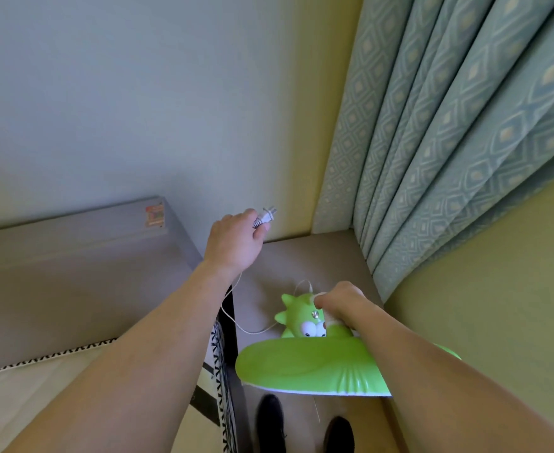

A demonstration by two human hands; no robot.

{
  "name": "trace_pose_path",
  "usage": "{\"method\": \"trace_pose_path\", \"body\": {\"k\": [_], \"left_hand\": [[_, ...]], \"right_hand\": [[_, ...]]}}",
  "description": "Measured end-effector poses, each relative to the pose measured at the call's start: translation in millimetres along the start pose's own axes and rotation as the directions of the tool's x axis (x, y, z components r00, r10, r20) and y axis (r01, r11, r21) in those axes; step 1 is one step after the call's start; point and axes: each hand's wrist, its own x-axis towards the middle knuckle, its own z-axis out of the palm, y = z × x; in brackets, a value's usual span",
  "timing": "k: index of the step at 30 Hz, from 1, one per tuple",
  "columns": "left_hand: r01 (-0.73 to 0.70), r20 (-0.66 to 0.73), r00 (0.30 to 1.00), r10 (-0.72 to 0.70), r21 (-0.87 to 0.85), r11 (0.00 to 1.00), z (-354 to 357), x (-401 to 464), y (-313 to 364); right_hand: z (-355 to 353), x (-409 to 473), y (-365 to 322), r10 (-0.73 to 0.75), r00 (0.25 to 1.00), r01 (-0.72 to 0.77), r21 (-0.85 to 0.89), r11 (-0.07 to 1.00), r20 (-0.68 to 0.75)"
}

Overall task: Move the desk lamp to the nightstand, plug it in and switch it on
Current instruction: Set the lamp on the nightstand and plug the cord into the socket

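Note:
A bright green desk lamp [305, 364] with a cartoon-animal base and a wide green shade stands on the grey-brown nightstand [301, 256]. My right hand [339, 304] grips the lamp's base near its neck. My left hand [236, 243] is raised above the nightstand's back left corner and pinches the white plug [267, 218], prongs pointing up and right towards the wall. The thin white cord [236, 322] hangs from that hand and loops back to the lamp base. No socket is visible.
A grey padded headboard [89, 256] and the bed [40, 387] with black-and-white trim lie to the left. Blue patterned curtains [448, 142] hang at the right over the nightstand's far corner. A pale wall stands behind. My two dark shoes [301, 426] show below.

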Motion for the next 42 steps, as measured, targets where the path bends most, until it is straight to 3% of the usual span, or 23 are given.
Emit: {"method": "trace_pose_path", "body": {"k": [9,14,18,23,30,33,38,42], "left_hand": [[0.021,0.142,0.99,-0.021,0.001,1.0,41.1,-12.3,-28.6],[0.043,0.219,0.975,-0.037,-0.022,0.999,64.4,-1.4,-38.0],[0.058,0.259,0.965,-0.051,-0.019,0.998,79.0,8.5,-41.0],[0.08,0.291,0.955,-0.064,-0.045,0.996,89.3,18.3,-38.9],[0.11,0.326,0.942,-0.081,-0.071,0.991,98.0,18.5,-33.4],[0.113,0.347,0.934,-0.082,-0.068,0.991,101.8,16.1,-29.6],[0.111,0.351,0.932,-0.088,-0.047,0.993,103.8,15.5,-26.2],[0.095,0.342,0.935,-0.09,0.001,0.995,99.6,8.6,-24.8]], "right_hand": [[10.3,33.9,-16.3,0.031,0.999,-0.015,-0.324,0.946,0.043],[2.6,57.4,-36.1,-0.059,0.995,0.093,-0.536,0.839,0.079],[-1.2,72.2,-53.9,-0.037,0.983,0.152,-0.674,0.723,0.182],[-1.6,88.1,-72.4,0.011,0.972,0.177,-0.756,0.63,0.237],[-8.3,94.3,-65.3,0.077,0.969,0.144,-0.792,0.593,0.234],[-11.5,94.5,-62.4,0.095,0.964,0.138,-0.769,0.624,0.25],[-16.1,88.2,-60.8,-0.005,0.98,0.138,-0.664,0.735,0.199],[-38.4,66.6,-59.8,-0.163,0.987,0.148,-0.459,0.876,0.007]]}}
